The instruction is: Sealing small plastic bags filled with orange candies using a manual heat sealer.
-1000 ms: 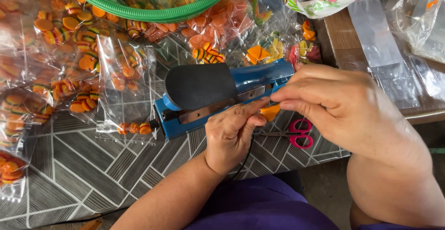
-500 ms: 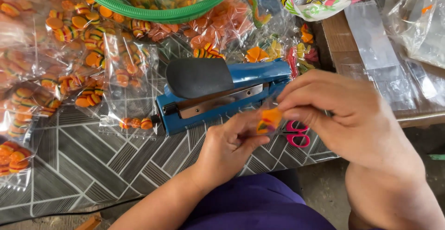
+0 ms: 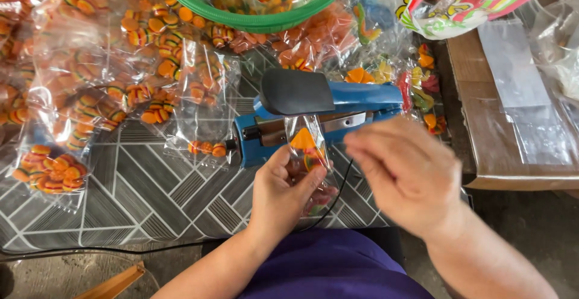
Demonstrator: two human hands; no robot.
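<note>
Head view: left hand [image 3: 283, 193] pinches a small clear bag [image 3: 307, 145] of orange candy, grip closed on its lower part, bag top resting at the blue sealer [image 3: 319, 115] on the desk [image 3: 139, 196]. Right hand [image 3: 410, 175], blurred, hovers just right of the bag, fingers loosely curled, holding nothing visible. Filled candy bags [image 3: 90, 106] lie at left, green basket [image 3: 271, 18] above.

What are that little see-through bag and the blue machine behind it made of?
The small bag in the left hand looks like thin clear plastic film: glossy, crinkled, sweets showing through. The blue sealer seems painted metal or hard plastic, with a matte black handle.
</note>
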